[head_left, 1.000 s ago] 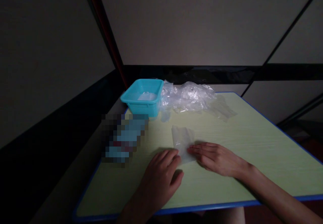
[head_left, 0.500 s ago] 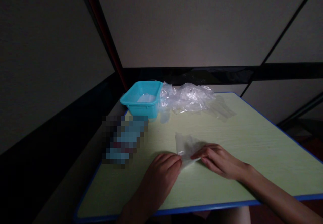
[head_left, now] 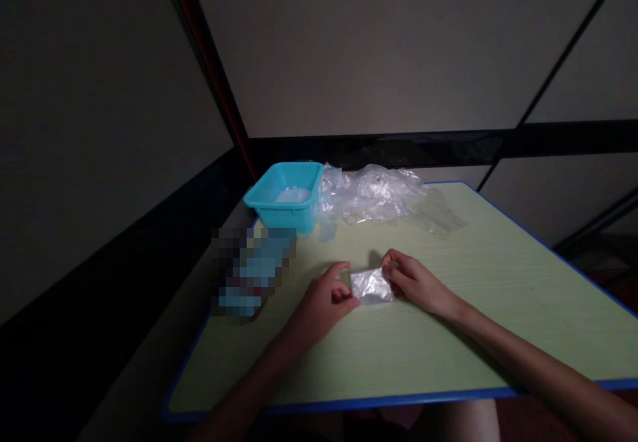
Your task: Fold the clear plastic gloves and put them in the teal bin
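A folded clear plastic bag [head_left: 371, 286], now a small shiny rectangle, is between my two hands just above or on the table; I cannot tell which. My right hand [head_left: 409, 278] pinches its right edge between thumb and fingers. At the opposite side my left hand [head_left: 326, 299] has thumb and forefinger spread in a C shape, the thumb tip touching the lower left corner. The other left fingers are curled and partly hidden.
A turquoise plastic basin [head_left: 289, 217] holding something whitish stands at the back left. Beside it lies a heap of crumpled clear plastic bags [head_left: 376, 193]. A blurred-out bluish item [head_left: 259, 269] is on the left of the pale green table [head_left: 478, 349], which has a blue edge.
The plastic bag has gone from a larger loose sheet to a compact folded rectangle. My left hand has moved up and its thumb and forefinger have spread; my right hand has shifted slightly up.
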A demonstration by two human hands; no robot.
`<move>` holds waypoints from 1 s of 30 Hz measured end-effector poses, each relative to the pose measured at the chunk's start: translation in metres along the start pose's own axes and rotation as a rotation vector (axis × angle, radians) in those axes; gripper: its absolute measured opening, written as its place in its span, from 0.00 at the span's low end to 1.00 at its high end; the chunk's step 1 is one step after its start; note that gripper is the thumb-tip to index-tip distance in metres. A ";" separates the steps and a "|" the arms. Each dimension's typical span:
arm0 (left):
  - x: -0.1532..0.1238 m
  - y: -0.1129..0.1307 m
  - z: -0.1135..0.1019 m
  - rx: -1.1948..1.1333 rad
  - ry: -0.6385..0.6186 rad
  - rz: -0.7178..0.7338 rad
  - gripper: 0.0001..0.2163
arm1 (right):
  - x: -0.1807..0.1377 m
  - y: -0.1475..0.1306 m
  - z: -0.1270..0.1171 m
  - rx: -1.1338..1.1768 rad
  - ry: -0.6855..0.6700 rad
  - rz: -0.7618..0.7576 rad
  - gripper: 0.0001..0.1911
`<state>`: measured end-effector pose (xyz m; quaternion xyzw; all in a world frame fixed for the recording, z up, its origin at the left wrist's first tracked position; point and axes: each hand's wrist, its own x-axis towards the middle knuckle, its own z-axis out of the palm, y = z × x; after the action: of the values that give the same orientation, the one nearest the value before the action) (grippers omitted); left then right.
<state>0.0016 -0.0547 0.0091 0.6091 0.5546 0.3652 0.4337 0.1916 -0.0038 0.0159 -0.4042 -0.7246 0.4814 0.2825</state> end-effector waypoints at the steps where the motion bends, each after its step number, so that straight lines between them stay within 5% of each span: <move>1: 0.002 -0.001 0.001 -0.002 0.004 -0.006 0.28 | 0.003 -0.001 0.001 -0.004 0.016 0.033 0.06; 7: 0.010 0.001 0.004 0.071 0.014 -0.012 0.35 | 0.015 0.000 0.001 -0.002 0.047 0.121 0.04; 12: 0.017 0.006 0.003 0.115 -0.021 -0.057 0.39 | 0.013 0.006 0.001 0.063 0.041 0.112 0.13; 23: 0.020 0.006 0.001 0.154 -0.040 -0.089 0.37 | -0.002 -0.005 0.005 -0.464 0.275 -0.171 0.04; 30: 0.029 0.003 -0.002 0.144 -0.051 -0.133 0.35 | -0.015 -0.007 0.011 -0.728 0.118 -0.411 0.07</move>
<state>0.0045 -0.0258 0.0115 0.6095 0.6074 0.2792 0.4261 0.1880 -0.0238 0.0182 -0.3516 -0.8955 0.1037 0.2525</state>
